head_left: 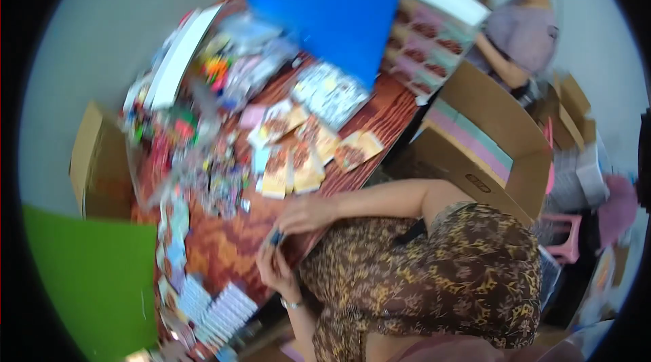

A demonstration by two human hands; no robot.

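Note:
My left hand (274,270), with a bracelet at its wrist, is closed in a pinch near the table's front edge. My right hand (306,214) reaches in just above it, its fingers curled and closed. Between their fingertips sits a small dark blue piece (276,236), blurred and too small to name; both hands seem to grip it. Just beyond the right hand several printed cream-and-brown packets (298,164) lie fanned out on the red wood-grain table (224,247). A heap of small clear-wrapped items (217,179) is to their left.
Bagged colourful trinkets (247,67) and a silvery packet (330,94) cover the far table. Stacked small white boxes (220,314) are at the near left. Blue (325,3) and green (91,280) panels flank the table. An open carton (468,158) and another person (522,36) are to the right.

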